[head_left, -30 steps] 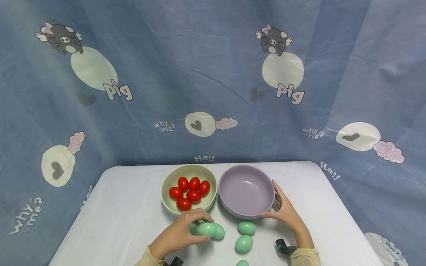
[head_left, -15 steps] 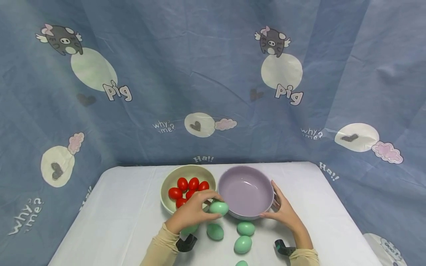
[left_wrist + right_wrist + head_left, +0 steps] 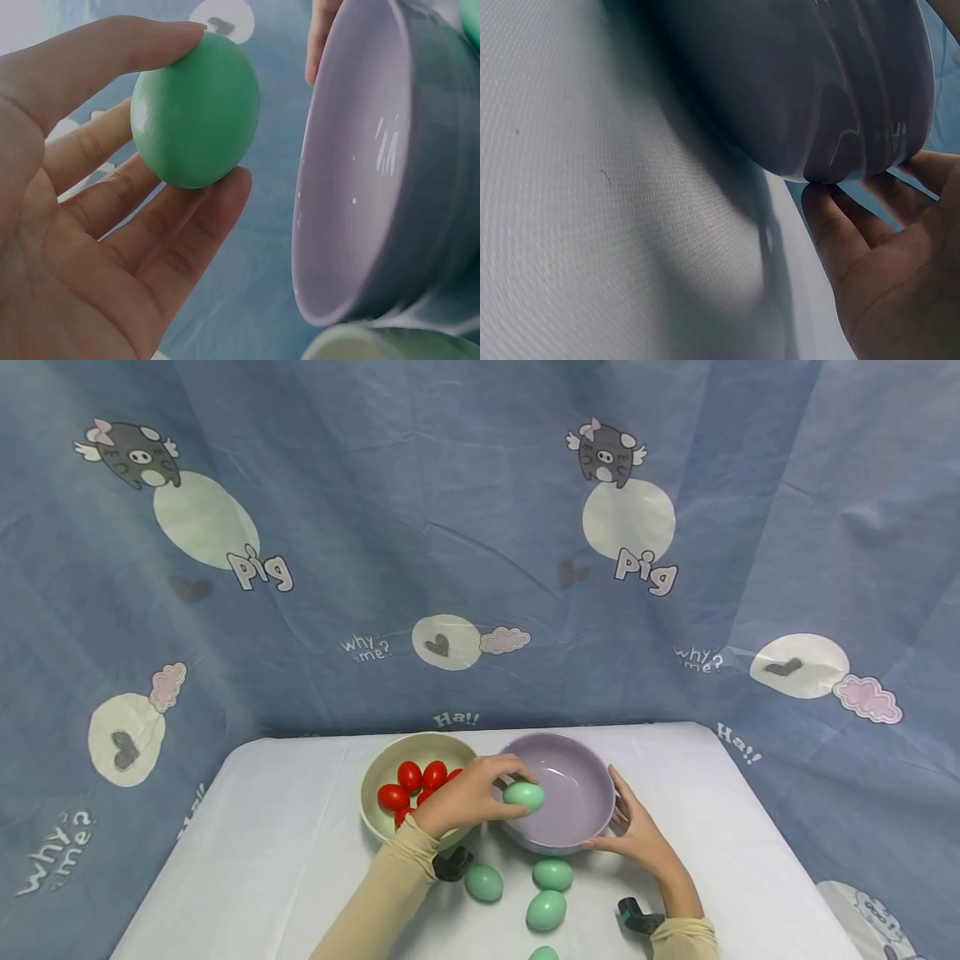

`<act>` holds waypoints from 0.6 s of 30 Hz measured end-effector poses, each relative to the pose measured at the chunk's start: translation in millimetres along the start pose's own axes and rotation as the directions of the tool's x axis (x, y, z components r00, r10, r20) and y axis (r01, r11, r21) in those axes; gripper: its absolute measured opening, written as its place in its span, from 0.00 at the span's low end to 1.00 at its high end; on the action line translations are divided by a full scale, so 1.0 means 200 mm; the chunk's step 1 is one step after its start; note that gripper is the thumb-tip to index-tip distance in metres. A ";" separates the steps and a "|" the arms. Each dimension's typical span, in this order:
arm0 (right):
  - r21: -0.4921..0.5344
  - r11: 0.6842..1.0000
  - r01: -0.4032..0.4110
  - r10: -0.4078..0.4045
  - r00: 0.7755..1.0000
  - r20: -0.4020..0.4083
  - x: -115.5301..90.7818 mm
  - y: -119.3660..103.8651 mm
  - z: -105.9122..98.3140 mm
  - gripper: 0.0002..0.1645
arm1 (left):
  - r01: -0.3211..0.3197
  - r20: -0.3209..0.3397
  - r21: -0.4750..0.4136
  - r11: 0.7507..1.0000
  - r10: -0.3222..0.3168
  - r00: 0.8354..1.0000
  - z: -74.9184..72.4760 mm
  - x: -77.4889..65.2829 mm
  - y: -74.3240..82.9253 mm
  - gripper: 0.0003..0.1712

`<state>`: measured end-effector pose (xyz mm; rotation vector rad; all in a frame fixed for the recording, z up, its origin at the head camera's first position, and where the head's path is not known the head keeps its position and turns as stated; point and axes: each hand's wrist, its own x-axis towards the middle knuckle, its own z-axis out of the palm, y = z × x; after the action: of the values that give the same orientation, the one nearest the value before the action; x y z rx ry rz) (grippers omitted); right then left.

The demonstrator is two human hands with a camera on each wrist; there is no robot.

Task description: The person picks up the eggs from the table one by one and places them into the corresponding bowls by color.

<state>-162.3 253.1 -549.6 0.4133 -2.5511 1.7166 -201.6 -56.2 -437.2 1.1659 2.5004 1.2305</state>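
Note:
Between the thumb and fingertips of my left hand [image 3: 468, 795] is a smooth green egg [image 3: 525, 796], held over the left part of the purple bowl [image 3: 581, 785]. The left wrist view shows this egg [image 3: 196, 112] apart from the bowl [image 3: 352, 165], facing its opening. No egg shows inside the bowl. My right hand [image 3: 648, 847] rests against the bowl's right outer wall, thumb toward the front and fingers spread along the side. In the right wrist view, its fingertips [image 3: 821, 199] touch the glazed wall.
Left of the purple bowl stands a pale green bowl [image 3: 369, 793] with several red egg-shaped pieces [image 3: 393, 797], partly covered by my left arm. Several green eggs [image 3: 552, 874] lie in front on the white tabletop [image 3: 285, 843]. A blue printed cloth [image 3: 480, 527] hangs behind.
My left hand has lifted one green egg from the tabletop in front of the bowls and carried it up and right, over the purple bowl. My right hand has stayed at the bowl.

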 end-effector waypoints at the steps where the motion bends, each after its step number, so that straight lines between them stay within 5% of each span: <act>1: -0.001 1.000 0.001 -0.001 1.000 0.000 0.00 0.00 0.00 0.79 | -0.004 0.012 0.005 1.000 0.004 1.000 0.00 0.03 0.01 0.18; 18: 0.006 1.000 -0.005 0.005 1.000 0.021 0.00 0.00 -0.01 0.78 | -0.117 0.212 0.201 0.973 0.074 0.975 0.09 0.38 0.02 0.15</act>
<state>-163.0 254.4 -549.2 0.4279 -2.5643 1.7322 -243.8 8.8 -429.8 1.3984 2.4920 0.8280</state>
